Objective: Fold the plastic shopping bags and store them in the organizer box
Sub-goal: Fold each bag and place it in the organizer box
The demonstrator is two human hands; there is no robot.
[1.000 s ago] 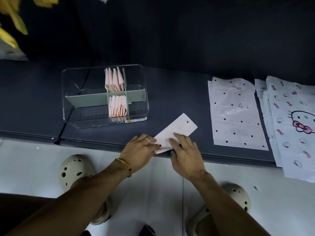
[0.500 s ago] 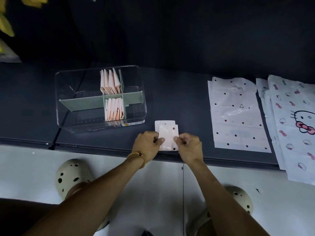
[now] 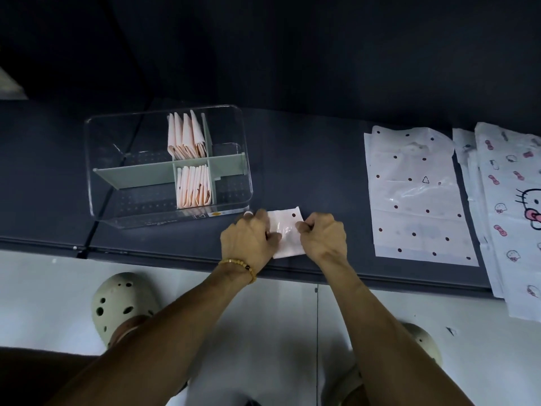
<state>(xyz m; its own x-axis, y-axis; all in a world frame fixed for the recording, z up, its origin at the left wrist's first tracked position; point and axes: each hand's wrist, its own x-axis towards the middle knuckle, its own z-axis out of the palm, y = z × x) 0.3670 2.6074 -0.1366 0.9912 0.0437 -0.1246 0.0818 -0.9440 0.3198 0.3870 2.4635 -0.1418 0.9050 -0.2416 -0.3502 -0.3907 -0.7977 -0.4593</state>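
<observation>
Dark table (image 3: pixel 307 159), pale tiled floor (image 3: pixel 263 317), cream perforated clogs (image 3: pixel 120 303), beaded bracelet (image 3: pixel 238 266)

Recycling triangle sign (image 3: pixel 425 179) printed on dotted bag (image 3: pixel 415 200) lying flat toward table's right edge. Label strip (image 3: pixel 216 213) on my organizer box (image 3: pixel 167 165) front wall: print too small to read.

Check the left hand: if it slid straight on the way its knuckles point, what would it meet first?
Probably the near wall of the organizer box, just beyond the left hand, which pinches the folded bag; depth is unclear.
</observation>
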